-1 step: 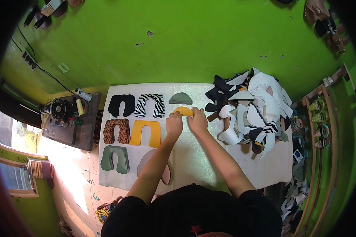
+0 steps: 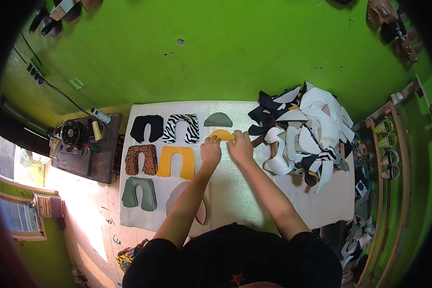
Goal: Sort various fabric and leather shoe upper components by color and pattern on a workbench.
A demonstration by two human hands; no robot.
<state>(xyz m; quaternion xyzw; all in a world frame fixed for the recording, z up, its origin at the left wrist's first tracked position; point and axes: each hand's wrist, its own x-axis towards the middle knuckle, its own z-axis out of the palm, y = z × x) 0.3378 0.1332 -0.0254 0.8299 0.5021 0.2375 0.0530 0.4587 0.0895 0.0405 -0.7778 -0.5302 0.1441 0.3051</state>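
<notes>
A yellow half-moon leather piece [image 2: 222, 135] lies on the white table, its curved side away from me. My left hand [image 2: 210, 151] pinches its left end with bent fingers. At its right end my right hand [image 2: 241, 146] has its fingertips closed on the edge. Just beyond sits a grey-green half-moon stack [image 2: 218, 120]. To the left are U-shaped stacks: black [image 2: 146, 128], zebra-striped [image 2: 181, 128], leopard-print [image 2: 141, 160], yellow [image 2: 176, 162] and grey-green [image 2: 139, 194]. Pale mauve rounded pieces [image 2: 178, 192] are partly hidden under my left forearm.
A heap of white and black cut pieces [image 2: 317, 115] covers the table's right side. At the left stands a dark sewing-machine table [image 2: 103, 158] with thread cones. A wooden rack [image 2: 402, 192] with green sandals [image 2: 386, 140] lines the right wall. The green wall [image 2: 254, 53] rises behind the table.
</notes>
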